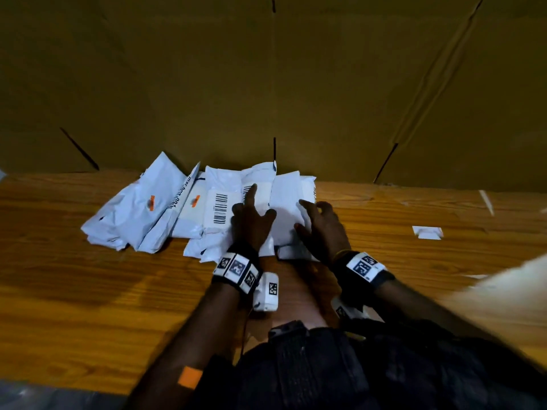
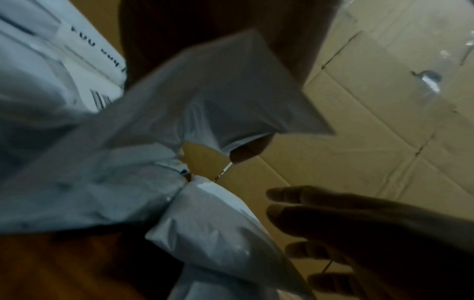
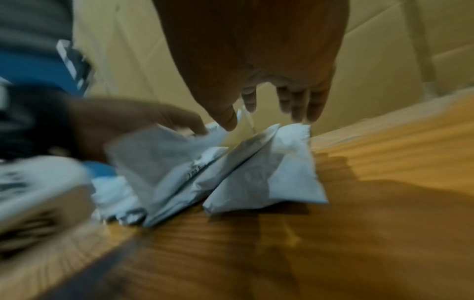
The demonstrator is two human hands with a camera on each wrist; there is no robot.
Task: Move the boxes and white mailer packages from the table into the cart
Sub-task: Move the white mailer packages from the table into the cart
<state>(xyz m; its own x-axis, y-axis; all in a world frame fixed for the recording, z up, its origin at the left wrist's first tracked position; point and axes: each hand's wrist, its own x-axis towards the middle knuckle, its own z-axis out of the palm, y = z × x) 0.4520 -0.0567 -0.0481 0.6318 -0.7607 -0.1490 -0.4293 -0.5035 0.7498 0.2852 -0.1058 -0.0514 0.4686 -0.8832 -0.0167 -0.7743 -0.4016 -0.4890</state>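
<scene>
Several white mailer packages (image 1: 154, 208) lie in a loose pile on the wooden table (image 1: 88, 291), pushed against a cardboard wall. My left hand (image 1: 253, 214) rests on the middle of the pile with its fingers spread, the index finger pointing at a barcode label. My right hand (image 1: 321, 220) touches the right edge of a plain mailer (image 1: 285, 202) with straight fingers. In the right wrist view those fingers (image 3: 295, 101) hang just above the outermost mailer (image 3: 282, 172). A lifted mailer (image 2: 231, 91) fills the left wrist view. No box or cart is in view.
A tall wall of brown cardboard (image 1: 266, 84) stands directly behind the pile. A small scrap of white paper (image 1: 427, 232) lies on the table to the right. Bare wood stretches to the left and front of the pile.
</scene>
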